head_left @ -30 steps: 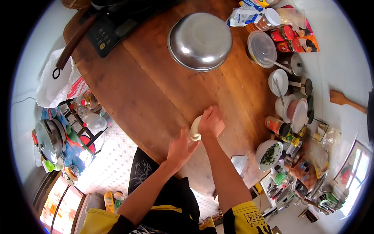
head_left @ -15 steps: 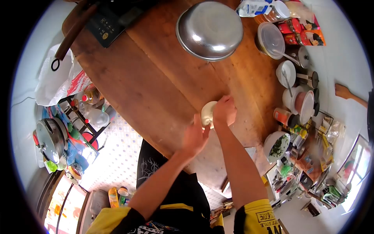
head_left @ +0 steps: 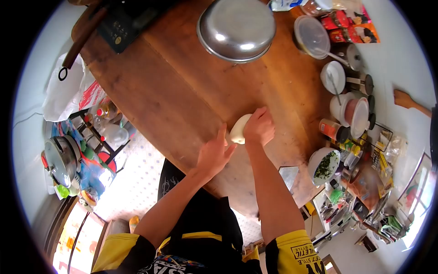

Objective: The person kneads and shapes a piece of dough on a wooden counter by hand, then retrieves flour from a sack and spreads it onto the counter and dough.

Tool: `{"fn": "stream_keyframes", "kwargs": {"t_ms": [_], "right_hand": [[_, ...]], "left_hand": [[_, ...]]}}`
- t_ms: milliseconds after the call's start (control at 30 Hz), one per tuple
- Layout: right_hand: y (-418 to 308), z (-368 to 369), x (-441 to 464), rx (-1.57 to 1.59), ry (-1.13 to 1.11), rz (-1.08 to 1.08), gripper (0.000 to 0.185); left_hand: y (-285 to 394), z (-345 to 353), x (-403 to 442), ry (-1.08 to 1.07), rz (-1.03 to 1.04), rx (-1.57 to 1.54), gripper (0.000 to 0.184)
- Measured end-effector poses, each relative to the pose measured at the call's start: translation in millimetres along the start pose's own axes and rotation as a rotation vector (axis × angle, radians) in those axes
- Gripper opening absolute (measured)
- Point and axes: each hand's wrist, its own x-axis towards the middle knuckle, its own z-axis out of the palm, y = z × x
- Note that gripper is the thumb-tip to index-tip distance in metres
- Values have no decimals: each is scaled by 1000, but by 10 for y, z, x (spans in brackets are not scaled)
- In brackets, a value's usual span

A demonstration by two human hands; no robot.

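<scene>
A pale lump of dough [head_left: 237, 131] lies on the wooden table in front of me. My right hand [head_left: 260, 129] is closed over the dough's right side, its fingers curled round it and partly hiding it. On the other side, my left hand [head_left: 213, 153] is open, index finger stretched forward and thumb spread toward the dough's lower edge. Whether that thumb touches the dough I cannot tell.
An upturned steel bowl [head_left: 237, 29] sits toward the table's far side. Along the right stand a bowl of chopped greens [head_left: 324, 166], a spice jar [head_left: 333, 130], lidded containers [head_left: 312, 36] and a white bowl [head_left: 332, 76]. A metal scraper blade [head_left: 288, 176] lies near my right forearm.
My left hand has drawn back to the left, away from the dough, and its fingers have spread. My right hand stays on the dough. The whole view has shifted slightly.
</scene>
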Motion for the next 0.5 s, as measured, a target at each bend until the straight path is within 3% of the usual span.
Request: {"fn": "stream_keyframes", "kwargs": {"t_ms": [67, 167, 333, 400, 500], "right_hand": [[-32, 22, -37, -40, -69, 85, 42], [-184, 139, 23, 9, 84, 181, 42], [-431, 107, 150, -38, 64, 393, 41], [-381, 193, 201, -38, 84, 361, 38], [-198, 168, 140, -46, 94, 291, 39]], "left_hand": [[-57, 79, -64, -92, -24, -262, 71], [44, 243, -40, -42, -184, -532, 67], [281, 359, 95, 116, -335, -662, 60], [400, 259, 137, 139, -443, -638, 50], [313, 289, 149, 246, -253, -688, 40]]}}
